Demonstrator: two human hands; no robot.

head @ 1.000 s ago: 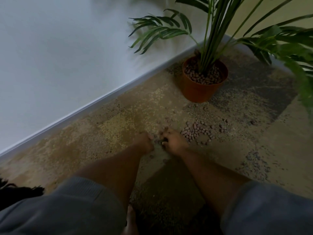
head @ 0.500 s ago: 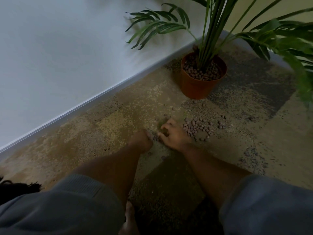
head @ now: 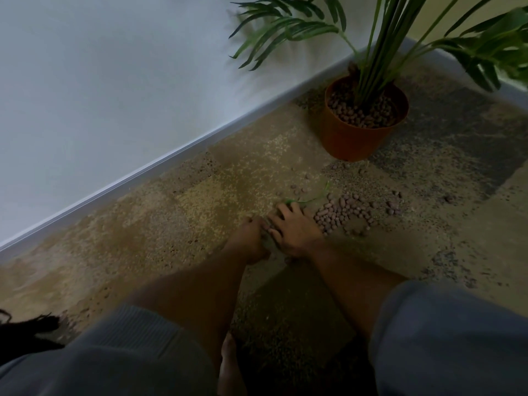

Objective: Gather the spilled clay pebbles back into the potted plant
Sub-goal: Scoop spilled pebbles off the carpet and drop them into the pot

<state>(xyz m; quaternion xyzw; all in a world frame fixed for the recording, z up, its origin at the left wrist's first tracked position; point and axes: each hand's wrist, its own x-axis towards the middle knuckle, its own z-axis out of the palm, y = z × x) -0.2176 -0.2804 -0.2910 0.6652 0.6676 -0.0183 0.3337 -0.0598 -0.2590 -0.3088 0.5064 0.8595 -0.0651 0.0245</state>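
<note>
While raking loose clay pebbles together on the carpet: right hand spreading flat, gripping nothing; left hand curling loosely, contents unclear. Next, probably: scooping, lifting toward far orange pot, spilling none.

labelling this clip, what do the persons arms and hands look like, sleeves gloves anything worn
Both hands, left hand and right hand, are bare: no gloves, rings or watch visible. Forearms are uncovered. Grey ribbed sleeves are pushed up toward the elbows on both arms.
</note>
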